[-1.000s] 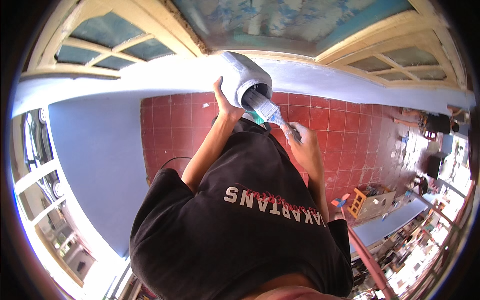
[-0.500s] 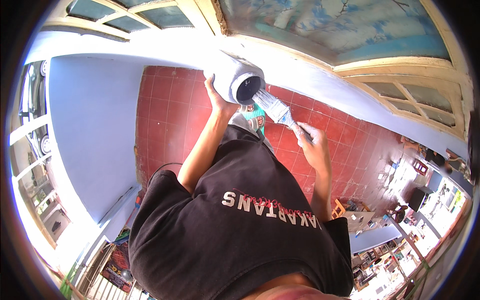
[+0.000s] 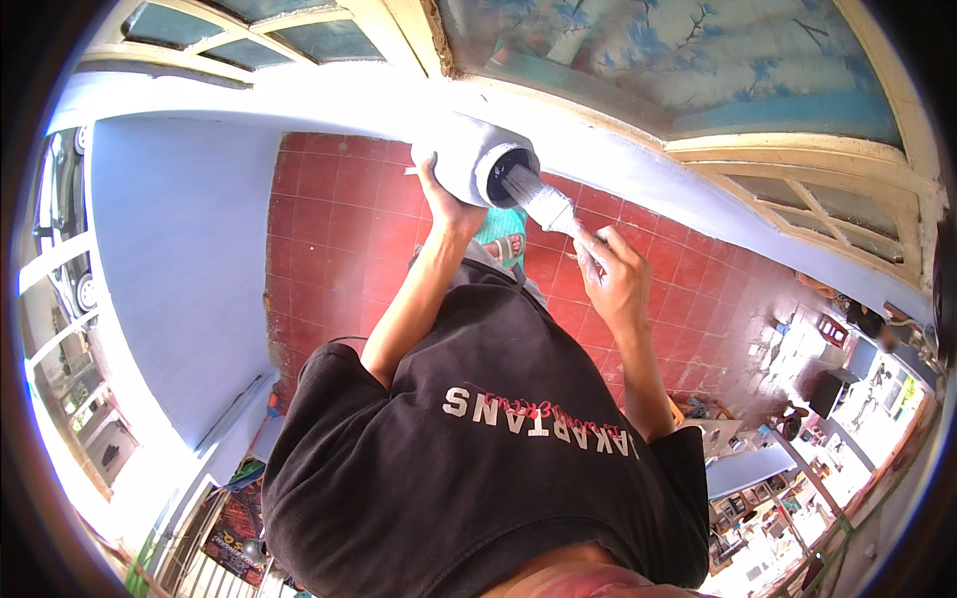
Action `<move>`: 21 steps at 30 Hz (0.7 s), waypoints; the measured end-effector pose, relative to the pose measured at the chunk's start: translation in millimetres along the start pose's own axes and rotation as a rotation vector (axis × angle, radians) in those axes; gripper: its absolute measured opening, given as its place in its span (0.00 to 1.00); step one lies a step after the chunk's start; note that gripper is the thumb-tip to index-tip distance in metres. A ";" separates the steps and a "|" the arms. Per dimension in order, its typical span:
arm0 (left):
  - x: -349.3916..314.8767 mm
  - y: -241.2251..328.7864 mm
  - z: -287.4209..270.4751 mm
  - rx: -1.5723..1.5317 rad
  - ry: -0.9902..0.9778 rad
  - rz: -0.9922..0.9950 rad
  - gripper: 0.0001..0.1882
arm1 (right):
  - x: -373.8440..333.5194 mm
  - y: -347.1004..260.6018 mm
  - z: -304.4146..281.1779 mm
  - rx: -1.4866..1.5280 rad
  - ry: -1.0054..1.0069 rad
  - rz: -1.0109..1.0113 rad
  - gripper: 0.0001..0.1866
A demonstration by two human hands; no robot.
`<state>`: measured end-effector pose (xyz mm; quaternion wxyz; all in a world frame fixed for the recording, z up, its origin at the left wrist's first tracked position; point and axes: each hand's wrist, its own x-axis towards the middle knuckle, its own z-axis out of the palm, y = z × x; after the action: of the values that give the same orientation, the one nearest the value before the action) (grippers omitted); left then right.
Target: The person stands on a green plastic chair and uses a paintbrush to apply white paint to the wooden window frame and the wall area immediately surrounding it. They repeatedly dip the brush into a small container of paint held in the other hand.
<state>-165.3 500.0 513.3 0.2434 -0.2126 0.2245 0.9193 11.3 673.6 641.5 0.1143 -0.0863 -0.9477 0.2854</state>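
Observation:
My left hand grips the side of a white paint container, tilted so its round mouth faces right. The inside of the container looks dark. A wide flat paintbrush points into that mouth, its pale, paint-coated bristles at the opening and the tips inside. My right hand closes its fingers round the brush handle, most of which is hidden. Whitish smears show on the fingers of this hand.
Red tiles cover the floor, where a foot in a sandal stands on something turquoise. A pale blue wall rises at left. Ahead are cream-framed windows. Furniture and clutter fill the far right.
The container has shifted slightly right and down. The brush has gone deeper into its mouth, and my right hand has turned with its fingers lifted higher around the handle.

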 end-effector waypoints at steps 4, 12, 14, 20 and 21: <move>5.4 11.1 6.2 -0.049 0.030 -0.017 0.43 | 13.0 0.4 -11.2 -0.024 -0.017 -0.008 0.12; 16.1 31.6 2.5 -0.144 -0.070 -0.059 0.39 | 27.2 -12.4 -26.6 -0.036 -0.002 -0.012 0.12; 18.7 35.8 5.8 -0.160 -0.019 -0.069 0.40 | 31.2 -16.5 -27.4 -0.012 0.038 0.001 0.13; 11.6 38.0 9.4 -0.159 -0.006 -0.128 0.40 | 47.2 -17.6 -4.1 0.379 -0.156 0.139 0.14; 7.9 38.4 6.7 -0.179 -0.001 -0.121 0.39 | 50.7 -19.1 -6.6 0.373 -0.297 0.275 0.14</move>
<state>-194.3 476.3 526.7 0.2787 -0.2463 0.1279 0.9194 -37.4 672.9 666.1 -0.0517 -0.1490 -0.8645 0.4772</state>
